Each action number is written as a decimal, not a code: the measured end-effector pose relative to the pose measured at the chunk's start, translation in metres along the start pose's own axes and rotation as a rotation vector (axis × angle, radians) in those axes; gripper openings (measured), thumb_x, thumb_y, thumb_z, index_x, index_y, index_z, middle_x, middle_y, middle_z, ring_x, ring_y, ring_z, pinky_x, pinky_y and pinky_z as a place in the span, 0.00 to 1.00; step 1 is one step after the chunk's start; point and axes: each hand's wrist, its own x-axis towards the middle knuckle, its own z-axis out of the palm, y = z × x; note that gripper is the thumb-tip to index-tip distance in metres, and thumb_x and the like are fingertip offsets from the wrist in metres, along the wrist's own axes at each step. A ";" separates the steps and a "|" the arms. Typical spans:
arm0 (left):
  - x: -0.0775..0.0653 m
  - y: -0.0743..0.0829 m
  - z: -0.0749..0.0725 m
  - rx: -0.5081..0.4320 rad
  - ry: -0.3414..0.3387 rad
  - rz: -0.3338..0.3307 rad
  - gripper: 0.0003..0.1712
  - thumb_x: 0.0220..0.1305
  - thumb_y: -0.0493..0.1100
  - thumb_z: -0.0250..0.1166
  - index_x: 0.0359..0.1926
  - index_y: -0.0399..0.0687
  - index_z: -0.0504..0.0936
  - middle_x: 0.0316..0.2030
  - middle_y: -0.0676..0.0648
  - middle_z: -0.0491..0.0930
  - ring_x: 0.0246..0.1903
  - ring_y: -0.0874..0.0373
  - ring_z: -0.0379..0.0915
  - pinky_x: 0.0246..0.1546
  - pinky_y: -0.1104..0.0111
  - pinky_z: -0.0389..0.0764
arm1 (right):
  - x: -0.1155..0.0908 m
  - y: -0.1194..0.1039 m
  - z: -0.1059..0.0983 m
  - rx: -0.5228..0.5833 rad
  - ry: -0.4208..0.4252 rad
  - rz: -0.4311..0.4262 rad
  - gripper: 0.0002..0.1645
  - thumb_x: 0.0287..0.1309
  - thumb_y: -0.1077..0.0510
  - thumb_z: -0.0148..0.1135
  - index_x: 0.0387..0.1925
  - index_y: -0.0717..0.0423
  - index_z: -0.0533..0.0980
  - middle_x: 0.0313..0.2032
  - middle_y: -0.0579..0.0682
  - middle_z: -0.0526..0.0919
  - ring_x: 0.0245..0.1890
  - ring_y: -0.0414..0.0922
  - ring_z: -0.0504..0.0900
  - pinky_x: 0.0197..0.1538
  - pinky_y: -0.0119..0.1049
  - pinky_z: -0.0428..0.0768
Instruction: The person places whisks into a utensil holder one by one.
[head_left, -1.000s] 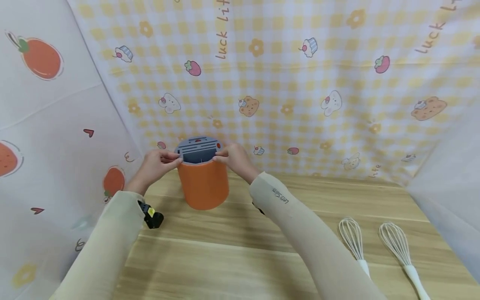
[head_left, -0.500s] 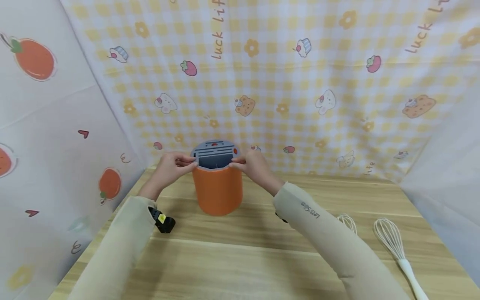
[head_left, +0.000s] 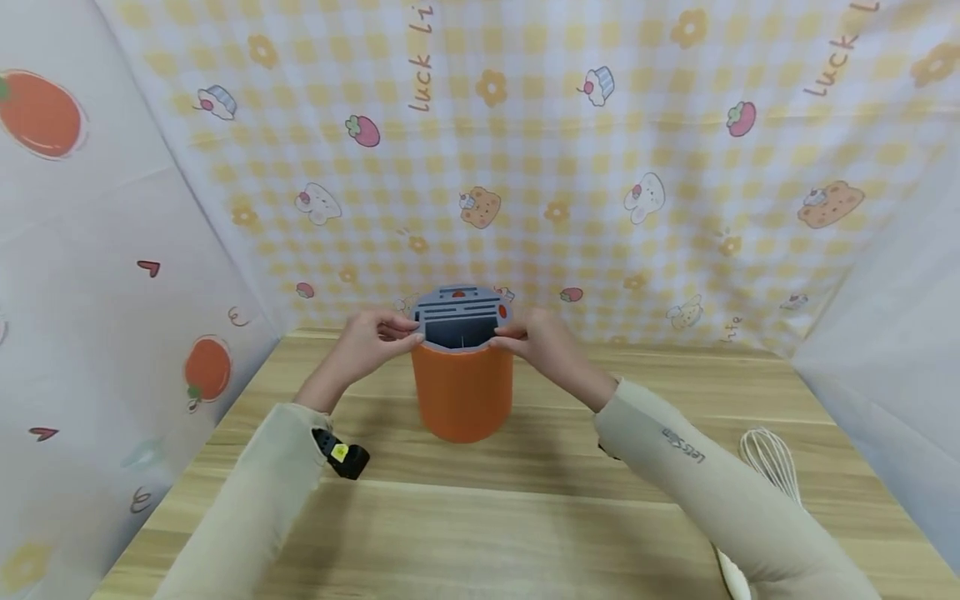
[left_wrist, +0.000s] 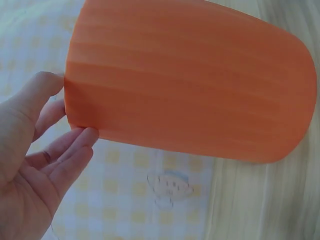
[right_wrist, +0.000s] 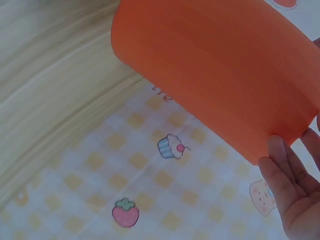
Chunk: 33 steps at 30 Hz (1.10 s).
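Observation:
An orange utensil holder [head_left: 463, 396], round with a grey slotted top, stands upright in the middle of the head view. Dark open compartments show at the front of its top, with narrow slits behind them. From the left, my left hand [head_left: 367, 342] pinches the rim between thumb and fingers. Opposite it, my right hand [head_left: 547, 350] grips the right side of the same rim. Both wrist views show the smooth orange wall, with the left fingers [left_wrist: 82, 140] and the right fingers [right_wrist: 280, 155] at its upper edge.
A white whisk [head_left: 771, 457] lies at the right, its handle hidden under my right sleeve [head_left: 697, 467]. Another white handle [head_left: 733, 575] pokes out below that sleeve. Behind the wooden table [head_left: 480, 533] hangs a checked curtain [head_left: 525, 167], close to the holder.
Both hands have moved the utensil holder to the right and slightly nearer to me, keeping their grip on its rim. My right sleeve now covers more of the whisks.

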 end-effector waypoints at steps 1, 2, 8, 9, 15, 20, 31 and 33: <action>0.001 0.002 0.003 -0.006 -0.004 0.003 0.18 0.55 0.45 0.68 0.43 0.37 0.82 0.37 0.41 0.80 0.37 0.50 0.77 0.38 0.59 0.80 | -0.004 0.001 -0.002 0.003 0.002 0.004 0.12 0.51 0.54 0.66 0.36 0.57 0.84 0.38 0.52 0.84 0.35 0.44 0.81 0.31 0.30 0.79; 0.001 0.004 0.007 -0.014 -0.009 0.006 0.18 0.55 0.45 0.68 0.43 0.38 0.82 0.37 0.42 0.79 0.37 0.50 0.77 0.37 0.59 0.80 | -0.008 0.003 -0.005 0.001 0.004 0.000 0.12 0.51 0.54 0.67 0.36 0.57 0.84 0.37 0.52 0.84 0.35 0.44 0.82 0.31 0.31 0.79; 0.003 0.021 0.029 -0.039 -0.037 0.044 0.15 0.53 0.44 0.69 0.40 0.39 0.83 0.37 0.43 0.78 0.35 0.51 0.77 0.35 0.62 0.81 | -0.036 0.013 -0.020 -0.026 0.029 -0.010 0.12 0.51 0.54 0.66 0.36 0.57 0.84 0.34 0.51 0.85 0.33 0.43 0.82 0.34 0.35 0.81; 0.003 0.024 0.032 -0.040 -0.041 0.048 0.15 0.53 0.44 0.69 0.40 0.39 0.83 0.36 0.44 0.78 0.35 0.52 0.77 0.35 0.63 0.81 | -0.041 0.014 -0.023 -0.036 0.033 -0.015 0.12 0.51 0.54 0.66 0.36 0.56 0.84 0.34 0.51 0.85 0.33 0.43 0.82 0.35 0.35 0.81; -0.003 0.035 0.050 -0.065 -0.056 0.054 0.13 0.53 0.43 0.69 0.39 0.42 0.84 0.36 0.47 0.77 0.34 0.55 0.76 0.34 0.65 0.81 | -0.066 0.021 -0.034 -0.111 0.076 -0.097 0.13 0.50 0.55 0.67 0.36 0.59 0.84 0.31 0.49 0.84 0.29 0.41 0.81 0.31 0.33 0.80; -0.011 0.046 0.064 -0.083 -0.052 0.087 0.11 0.52 0.42 0.70 0.37 0.43 0.84 0.36 0.48 0.77 0.35 0.56 0.76 0.37 0.66 0.81 | -0.088 0.024 -0.040 -0.170 0.134 -0.122 0.13 0.47 0.55 0.69 0.35 0.58 0.84 0.28 0.46 0.84 0.26 0.38 0.80 0.26 0.29 0.76; -0.020 0.068 0.089 -0.138 -0.048 0.146 0.09 0.49 0.39 0.71 0.34 0.43 0.84 0.34 0.48 0.76 0.34 0.56 0.75 0.38 0.67 0.81 | -0.129 0.023 -0.053 -0.242 0.246 -0.143 0.12 0.40 0.57 0.72 0.32 0.56 0.85 0.24 0.40 0.81 0.23 0.34 0.74 0.20 0.25 0.70; -0.022 0.071 0.092 -0.146 -0.053 0.164 0.08 0.49 0.38 0.71 0.33 0.43 0.84 0.34 0.48 0.76 0.34 0.55 0.75 0.37 0.67 0.81 | -0.135 0.021 -0.056 -0.238 0.249 -0.139 0.12 0.40 0.58 0.73 0.32 0.56 0.85 0.23 0.40 0.81 0.23 0.34 0.74 0.19 0.24 0.69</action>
